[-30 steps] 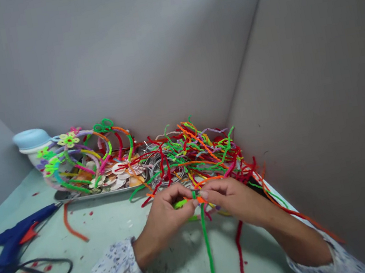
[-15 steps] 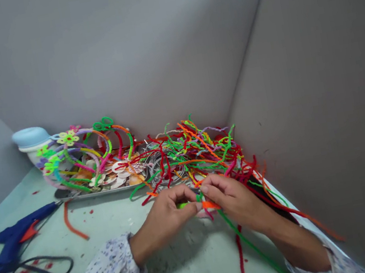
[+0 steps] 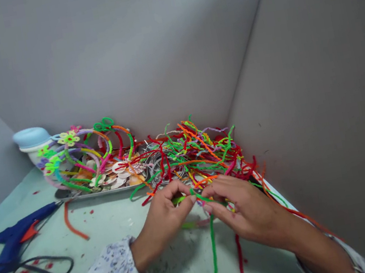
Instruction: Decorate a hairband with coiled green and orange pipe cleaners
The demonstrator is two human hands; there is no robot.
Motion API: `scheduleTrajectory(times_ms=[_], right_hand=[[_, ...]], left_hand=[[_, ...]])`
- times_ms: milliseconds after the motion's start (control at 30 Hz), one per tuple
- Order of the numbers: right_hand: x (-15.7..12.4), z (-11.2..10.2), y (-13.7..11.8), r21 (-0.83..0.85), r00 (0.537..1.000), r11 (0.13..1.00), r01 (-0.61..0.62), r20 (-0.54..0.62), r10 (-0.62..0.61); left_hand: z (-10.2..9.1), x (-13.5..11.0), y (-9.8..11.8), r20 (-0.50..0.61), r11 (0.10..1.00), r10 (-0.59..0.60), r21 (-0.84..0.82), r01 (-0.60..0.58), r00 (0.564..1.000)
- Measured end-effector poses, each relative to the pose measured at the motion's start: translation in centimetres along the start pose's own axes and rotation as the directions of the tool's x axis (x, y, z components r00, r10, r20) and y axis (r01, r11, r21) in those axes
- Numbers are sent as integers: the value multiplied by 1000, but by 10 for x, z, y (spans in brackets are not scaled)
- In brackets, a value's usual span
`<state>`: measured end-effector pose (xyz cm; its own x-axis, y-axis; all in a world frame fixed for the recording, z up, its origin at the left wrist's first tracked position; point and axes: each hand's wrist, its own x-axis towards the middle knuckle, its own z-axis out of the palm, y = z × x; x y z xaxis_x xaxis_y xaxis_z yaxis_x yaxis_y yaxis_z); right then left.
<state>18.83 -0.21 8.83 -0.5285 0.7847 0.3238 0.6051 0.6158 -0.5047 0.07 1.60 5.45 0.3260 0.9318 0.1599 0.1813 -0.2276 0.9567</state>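
Between my left thumb and index finger, my left hand [image 3: 169, 219] pinches a thin piece wrapped in fuzzy pipe cleaner. Its yellow-green stretch [image 3: 178, 200] shows inside the curl of my fingers. A green pipe cleaner [image 3: 214, 248] runs across my fingertips and its end hangs down over the table. My right hand [image 3: 248, 207], just to the right, has its thumb and fingers closed on this green strand. Part of the work is hidden behind my right fingers. A dark red pipe cleaner [image 3: 240, 258] lies below my right hand.
Behind my hands lies a tangled heap of coloured pipe cleaners [image 3: 206, 149] by coiled wire [image 3: 165, 168]. A metal tray [image 3: 107, 192] of shells, several wrapped hoops with flowers [image 3: 69, 138] and a blue-lidded container [image 3: 31, 137] stand left. A blue glue gun [image 3: 25, 225] lies nearer.
My right hand has turned and shifted slightly right, its fingers more spread. The long green strand that trailed toward the lower right now hangs as a shorter end between my hands.
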Motion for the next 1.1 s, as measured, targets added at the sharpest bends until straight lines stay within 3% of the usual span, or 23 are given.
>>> scheduleTrajectory(times_ms=[200, 400, 533, 633, 733, 833, 967, 1100], right_hand=[[-3, -1, -3, -27, 995, 995, -101, -10, 101], [-13, 9, -20, -191, 992, 974, -124, 3, 127], [-16, 40, -22, -317, 996, 948, -15, -87, -13], [-18, 64, -16, -509, 985, 860, 43, -121, -120], [-18, 74, -10, -566, 985, 823, 36, -117, -124], [-16, 64, -10, -530, 995, 848, 1, -87, -56], [-14, 27, -18, -342, 997, 936, -82, -31, 76], [-8, 2, -17, -209, 968, 969, -135, -236, 83]], left_hand=[[3, -1, 1, 3, 999, 31, 40, -32, 1000], [-1, 4, -1, -32, 987, -76, -143, 71, 997], [-1, 5, 0, -86, 957, -164, -255, 137, 983], [1, 4, -2, -128, 935, -208, -317, 159, 970], [2, 4, -3, -121, 920, -249, -341, 195, 961], [1, 5, -1, -79, 921, -232, -338, 193, 970], [-2, 5, 2, -55, 942, -169, -301, 145, 984], [1, 4, 1, -28, 957, -141, -258, 129, 990]])
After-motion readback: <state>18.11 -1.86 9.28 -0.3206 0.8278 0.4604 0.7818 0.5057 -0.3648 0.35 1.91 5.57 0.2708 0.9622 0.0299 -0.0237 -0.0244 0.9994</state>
